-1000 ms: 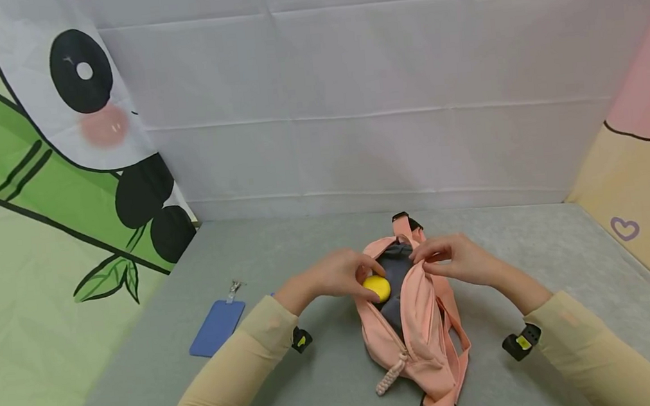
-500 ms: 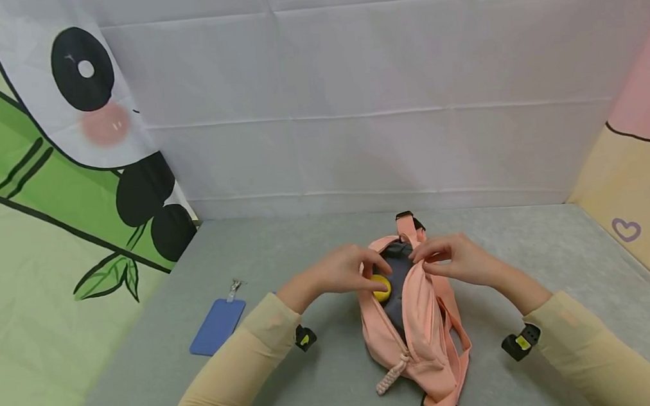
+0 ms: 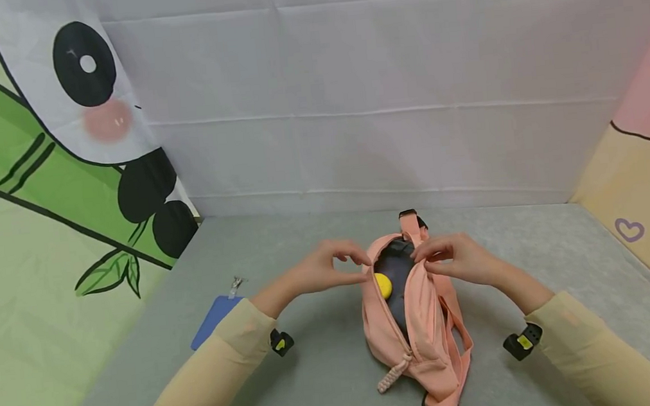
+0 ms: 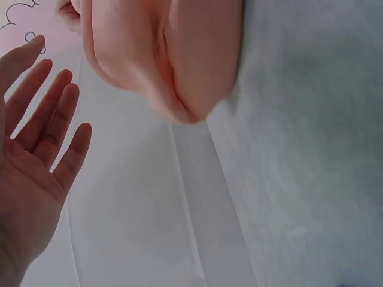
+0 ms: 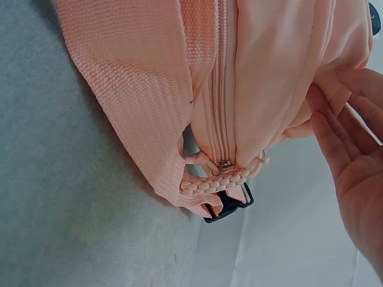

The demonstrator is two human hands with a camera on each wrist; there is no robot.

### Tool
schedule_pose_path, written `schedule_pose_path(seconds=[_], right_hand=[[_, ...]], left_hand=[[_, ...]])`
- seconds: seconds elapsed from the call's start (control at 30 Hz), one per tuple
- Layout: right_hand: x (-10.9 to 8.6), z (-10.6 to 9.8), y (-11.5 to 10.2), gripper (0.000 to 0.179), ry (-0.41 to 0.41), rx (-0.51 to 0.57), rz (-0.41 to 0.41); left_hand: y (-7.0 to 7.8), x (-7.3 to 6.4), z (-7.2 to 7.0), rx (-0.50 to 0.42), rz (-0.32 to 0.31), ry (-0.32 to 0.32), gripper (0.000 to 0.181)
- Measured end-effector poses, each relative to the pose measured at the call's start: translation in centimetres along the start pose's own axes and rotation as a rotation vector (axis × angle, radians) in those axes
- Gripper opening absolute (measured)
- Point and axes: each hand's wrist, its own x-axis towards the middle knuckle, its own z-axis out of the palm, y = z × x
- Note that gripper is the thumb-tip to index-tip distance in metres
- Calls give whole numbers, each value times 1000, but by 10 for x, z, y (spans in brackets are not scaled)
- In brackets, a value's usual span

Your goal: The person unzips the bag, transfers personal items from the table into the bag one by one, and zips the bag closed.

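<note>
A pink sling bag (image 3: 428,323) lies on the grey table with its main zip undone, showing a dark grey lining (image 3: 396,274). Inside the opening, against its left edge, sits a round yellow object (image 3: 384,285). My left hand (image 3: 325,267) is at the bag's left rim, thumb and fingers parted with nothing between them; the left wrist view shows its fingers (image 4: 57,125) loosely extended beside the bag. My right hand (image 3: 463,258) pinches the right edge of the opening and holds it aside; in the right wrist view its fingertips (image 5: 326,98) are on the pink fabric.
A blue badge holder (image 3: 213,319) with a metal clip lies on the table to the left, partly behind my left sleeve. The bag's strap with a black buckle (image 5: 230,203) reaches toward the back. A white cloth wall (image 3: 316,100) stands behind the table.
My left hand has let go of the round yellow object inside the bag and drawn back to the left. The right hand keeps its pinch on the bag's edge.
</note>
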Motion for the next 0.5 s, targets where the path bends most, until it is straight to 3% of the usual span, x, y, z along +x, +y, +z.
schedule_pose_path(seconds=[0.33, 0.5], right_hand=[[0, -1, -2, 19, -1, -6, -16], [1, 1, -3, 19, -5, 2, -5]], left_hand=[[-6, -50, -29, 53, -191, 9, 20], [-15, -76, -40, 101, -229, 14, 19]])
